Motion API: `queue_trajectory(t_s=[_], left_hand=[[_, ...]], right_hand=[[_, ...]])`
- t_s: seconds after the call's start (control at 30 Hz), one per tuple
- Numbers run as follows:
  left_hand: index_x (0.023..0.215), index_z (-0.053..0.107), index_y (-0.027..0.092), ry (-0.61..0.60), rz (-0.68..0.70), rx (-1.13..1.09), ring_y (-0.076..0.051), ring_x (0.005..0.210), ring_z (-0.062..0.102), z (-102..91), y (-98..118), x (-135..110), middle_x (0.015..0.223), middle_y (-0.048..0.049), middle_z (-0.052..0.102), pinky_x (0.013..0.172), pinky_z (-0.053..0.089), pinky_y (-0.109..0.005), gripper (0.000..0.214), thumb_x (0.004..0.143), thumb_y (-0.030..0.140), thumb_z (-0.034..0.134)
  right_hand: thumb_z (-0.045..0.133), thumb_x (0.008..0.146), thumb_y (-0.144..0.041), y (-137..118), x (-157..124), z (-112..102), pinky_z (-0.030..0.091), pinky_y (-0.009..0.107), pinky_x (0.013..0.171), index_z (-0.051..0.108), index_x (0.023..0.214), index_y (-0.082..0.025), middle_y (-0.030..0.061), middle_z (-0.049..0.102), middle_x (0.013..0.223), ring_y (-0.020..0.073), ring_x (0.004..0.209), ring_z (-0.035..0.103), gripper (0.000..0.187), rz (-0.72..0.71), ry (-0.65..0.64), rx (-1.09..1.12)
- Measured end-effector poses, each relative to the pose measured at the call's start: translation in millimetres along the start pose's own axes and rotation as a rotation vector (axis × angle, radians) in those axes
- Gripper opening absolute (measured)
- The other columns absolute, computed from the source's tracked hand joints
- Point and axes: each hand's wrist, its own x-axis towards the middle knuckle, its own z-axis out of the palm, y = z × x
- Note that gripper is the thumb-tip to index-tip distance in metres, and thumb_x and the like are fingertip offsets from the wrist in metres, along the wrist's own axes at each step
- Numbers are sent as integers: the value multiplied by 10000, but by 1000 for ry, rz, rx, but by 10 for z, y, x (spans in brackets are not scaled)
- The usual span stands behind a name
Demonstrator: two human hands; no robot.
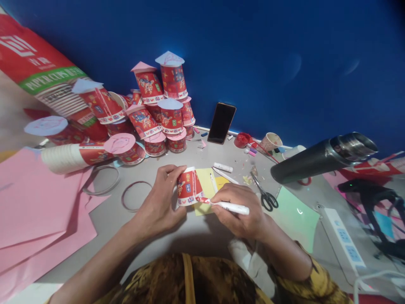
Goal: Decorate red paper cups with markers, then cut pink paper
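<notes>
My left hand [160, 202] is closed round a red patterned paper cup [187, 186], held upside down on a yellow sheet of paper [207, 190] on the grey table. My right hand [242, 211] grips a white marker pen [228, 206] whose red tip touches the cup's rim where it meets the yellow sheet. Both hands sit near the front middle of the table.
A pile of red cups with paper lids [158, 109] stands at the back left, with pink paper sheets [38, 202] at the left. Scissors [265, 194], a phone [221, 122], a black flask [322, 158], a power strip [343, 240] and two rings [134, 196] lie around.
</notes>
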Motion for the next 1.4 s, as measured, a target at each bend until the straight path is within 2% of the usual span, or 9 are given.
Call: queue_trajectory(t_s=[0.17, 0.33, 0.53, 0.73, 1.4], left_hand=[[1609, 318, 269, 4, -5, -6, -368, 1338, 535, -4, -3, -7, 1417, -141, 435, 1121, 599, -595, 928, 759, 116, 657], [1603, 336, 282, 1, -11, -25, -365, 1339, 538, -9, 14, -3, 1409, -134, 445, 1129, 597, -583, 944, 736, 108, 667], [1587, 351, 285, 2, -18, -29, -356, 1314, 552, -10, 20, 7, 1400, -131, 451, 1117, 606, -579, 934, 731, 101, 675], [1590, 365, 287, 15, -26, -39, -365, 1343, 546, -2, 7, -3, 1422, -127, 457, 1135, 596, -578, 937, 729, 105, 689], [1567, 363, 310, 1, -26, -30, -357, 1312, 563, -7, 21, 24, 1402, -122, 464, 1093, 631, -568, 931, 728, 103, 707]], right_hand=[[648, 1055, -210, -16, 11, -23, 519, 280, 622, 704, 932, -217, 18, 781, 754, 152, 624, 705, 135, 29, 2, -11], [653, 1040, -194, -19, 13, -26, 539, 289, 623, 715, 982, -218, 30, 799, 782, 167, 641, 721, 88, 12, 40, 22], [649, 1035, -190, -18, 23, -35, 536, 278, 616, 705, 933, -226, 15, 785, 754, 156, 619, 708, 122, 35, 1, 22], [656, 1022, -176, -11, 22, -64, 559, 286, 654, 703, 965, -225, 27, 796, 779, 171, 667, 738, 89, 35, 55, 2], [668, 1021, -193, -23, 11, -49, 557, 278, 631, 727, 924, -223, 20, 801, 762, 159, 624, 721, 117, 78, 29, 3]])
